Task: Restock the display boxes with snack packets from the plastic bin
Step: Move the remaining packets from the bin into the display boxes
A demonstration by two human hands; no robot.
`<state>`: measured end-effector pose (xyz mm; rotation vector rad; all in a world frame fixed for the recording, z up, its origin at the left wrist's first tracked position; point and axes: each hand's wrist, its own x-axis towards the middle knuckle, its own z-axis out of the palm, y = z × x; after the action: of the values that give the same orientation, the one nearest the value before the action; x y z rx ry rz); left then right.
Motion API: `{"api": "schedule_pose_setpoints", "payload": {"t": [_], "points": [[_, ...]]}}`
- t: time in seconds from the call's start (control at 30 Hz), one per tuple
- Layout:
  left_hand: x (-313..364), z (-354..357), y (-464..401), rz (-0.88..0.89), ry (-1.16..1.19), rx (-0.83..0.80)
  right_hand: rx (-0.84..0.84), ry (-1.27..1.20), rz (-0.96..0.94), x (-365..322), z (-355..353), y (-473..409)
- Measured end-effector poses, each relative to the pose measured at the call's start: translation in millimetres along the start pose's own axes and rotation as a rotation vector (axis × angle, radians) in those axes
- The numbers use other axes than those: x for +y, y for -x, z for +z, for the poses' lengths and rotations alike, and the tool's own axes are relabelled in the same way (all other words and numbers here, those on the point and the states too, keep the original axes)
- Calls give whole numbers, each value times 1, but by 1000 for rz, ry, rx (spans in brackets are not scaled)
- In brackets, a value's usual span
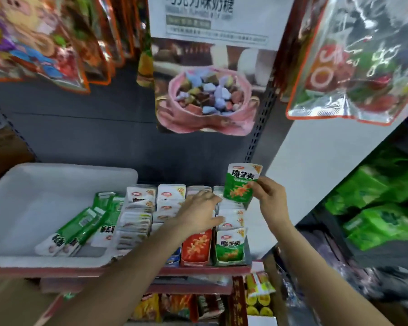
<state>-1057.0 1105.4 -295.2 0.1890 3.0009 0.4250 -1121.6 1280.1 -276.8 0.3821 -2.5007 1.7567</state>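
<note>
My right hand pinches a green snack packet upright, just above the back of the rightmost display box, which holds green-fronted packets. My left hand lies with straight fingers on the packets in the row of display boxes, over the red-fronted box. Two more display boxes of white packets stand to the left. The white plastic bin sits on the shelf at the left with several green and white packets lying in its right part.
Large snack bags hang from hooks overhead, left and right, and a candy bag hangs in the middle. A side shelf at the right holds green packs. Below the red shelf edge stand more snack boxes.
</note>
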Motion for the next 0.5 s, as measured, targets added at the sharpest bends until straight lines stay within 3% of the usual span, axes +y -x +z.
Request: {"api": "schedule_pose_setpoints", "payload": {"t": [0.17,0.5], "points": [[13,4,-15,-64,-25,-96,-63,-35,25,15,-10,-9],[13,-2,-11,-151,202,15,-108,-189,78,14,-13,-18]]}}
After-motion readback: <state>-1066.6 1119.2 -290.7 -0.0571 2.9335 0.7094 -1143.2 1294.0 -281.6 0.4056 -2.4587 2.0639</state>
